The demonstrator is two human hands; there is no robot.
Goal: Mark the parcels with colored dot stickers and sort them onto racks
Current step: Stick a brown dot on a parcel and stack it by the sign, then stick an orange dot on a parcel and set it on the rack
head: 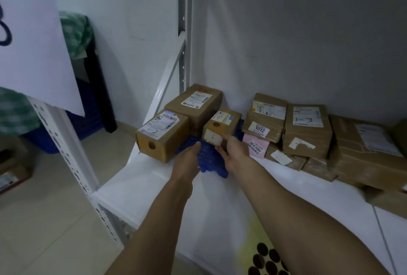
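Brown parcels, a pink box, blue tray, seemingly dark-red stickers.

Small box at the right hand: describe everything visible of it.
The small box is closed brown cardboard, lying flat on a blue item on the white rack shelf. Its top bears a dark round dot sticker and a white shipping label; a pale label covers its near end. The right hand touches that end's lower corner.

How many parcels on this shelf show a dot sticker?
2. One on the end face of the front-left box; one on top of the small box right of it. The stacked parcels at right may carry dots on hidden faces.
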